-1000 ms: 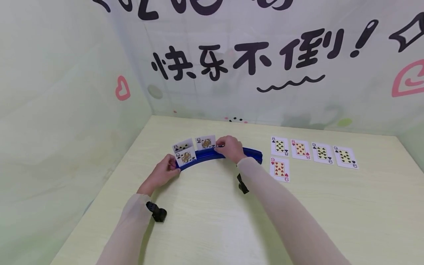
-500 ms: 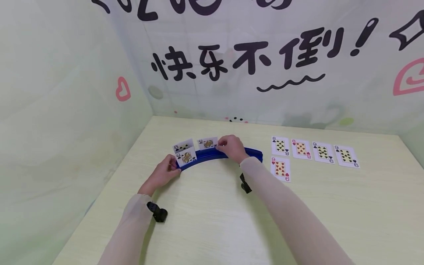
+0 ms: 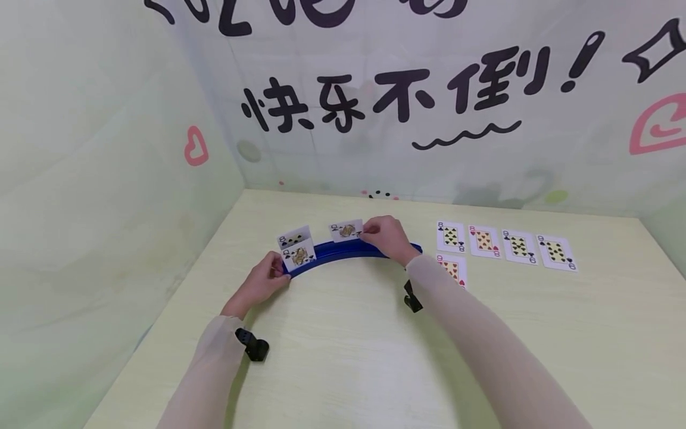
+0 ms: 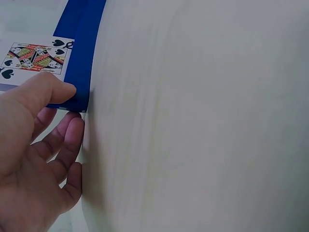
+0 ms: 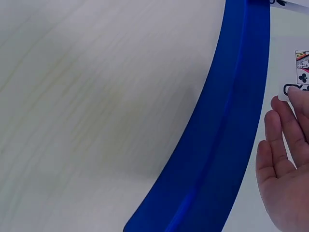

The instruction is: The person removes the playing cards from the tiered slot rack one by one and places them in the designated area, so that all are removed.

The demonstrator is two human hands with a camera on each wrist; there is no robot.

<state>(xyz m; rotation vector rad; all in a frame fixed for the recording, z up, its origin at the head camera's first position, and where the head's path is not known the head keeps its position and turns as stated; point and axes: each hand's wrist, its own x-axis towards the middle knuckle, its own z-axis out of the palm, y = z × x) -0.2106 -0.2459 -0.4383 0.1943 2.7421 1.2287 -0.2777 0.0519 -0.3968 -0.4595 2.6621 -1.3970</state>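
A curved blue card holder (image 3: 343, 253) lies on the pale wooden table (image 3: 348, 357). My left hand (image 3: 277, 274) grips its left end, thumb on top (image 4: 58, 89) and fingers below. Next to that thumb a queen of spades (image 3: 299, 256) stands in the holder, with a black eight (image 3: 293, 238) upright behind it. My right hand (image 3: 370, 233) pinches the right edge of a queen of clubs (image 3: 346, 230), which sits low in the holder's middle. In the right wrist view the holder (image 5: 227, 121) sweeps across, and my fingers (image 5: 282, 125) touch that card's corner (image 5: 300, 72).
Face-up cards lie flat at the right: an eight of clubs (image 3: 450, 236), an eight of hearts (image 3: 482, 240), two black nines (image 3: 518, 246) (image 3: 556, 252), and a nine of hearts (image 3: 454, 268) partly under my right forearm. Printed walls close the back and left.
My right hand has slid the queen of clubs rightwards along the holder, away from the other two cards. The left hand has stayed on the holder's end.
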